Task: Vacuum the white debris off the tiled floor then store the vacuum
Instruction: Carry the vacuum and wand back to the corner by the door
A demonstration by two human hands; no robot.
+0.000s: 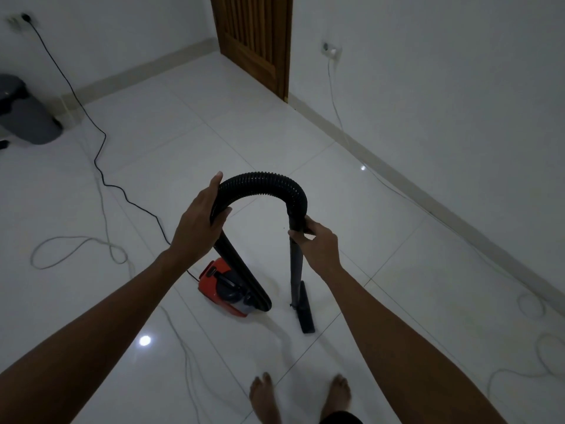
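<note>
A small red and grey vacuum cleaner (224, 286) sits on the white tiled floor (183, 142) just ahead of my feet. Its black ribbed hose (263, 180) arches up from the body to a dark straight wand (296, 270). The wand stands almost upright, with its flat black nozzle (306, 313) resting on the tiles. My left hand (198, 224) grips the left side of the hose arch. My right hand (315, 240) holds the top of the wand where the hose joins it. I see no white debris on the tiles from here.
A black power cord (97, 157) runs from a wall socket (18, 19) at the top left to the vacuum. White cables (76, 246) loop over the floor on both sides. A dark bin (24, 114) stands at the left wall and a wooden door (253, 41) ahead.
</note>
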